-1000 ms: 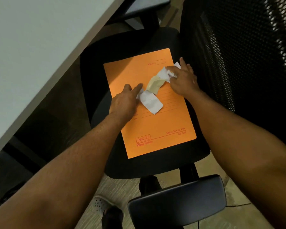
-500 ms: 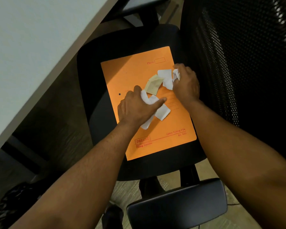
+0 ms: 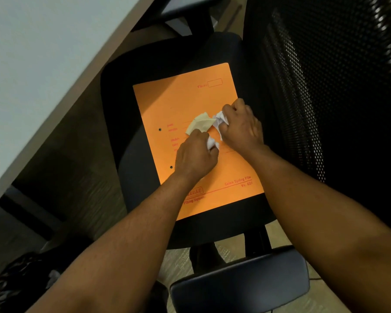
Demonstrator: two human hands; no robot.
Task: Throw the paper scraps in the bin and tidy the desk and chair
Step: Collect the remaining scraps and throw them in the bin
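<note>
An orange file folder [image 3: 190, 98] lies on the black chair seat [image 3: 149, 68]. On its middle rests a cream paper scrap [image 3: 200, 124], between my two hands. My left hand [image 3: 195, 155] is closed around a crumpled white scrap [image 3: 212, 143] that pokes out by the thumb. My right hand [image 3: 240, 127] is closed on another crumpled white scrap [image 3: 219, 120], just right of the cream one. Both fists rest on the folder, almost touching each other.
The pale desk top [image 3: 32, 64] fills the upper left, its edge running diagonally above the seat. The chair's mesh backrest [image 3: 325, 86] stands on the right, an armrest [image 3: 239, 288] near the bottom. A dark bin with a black liner [image 3: 16, 281] sits at lower left.
Both hands have bunched the flat white scraps into their fists and drawn closer together. The cream scrap still lies on the folder. The view has shifted slightly downward.
</note>
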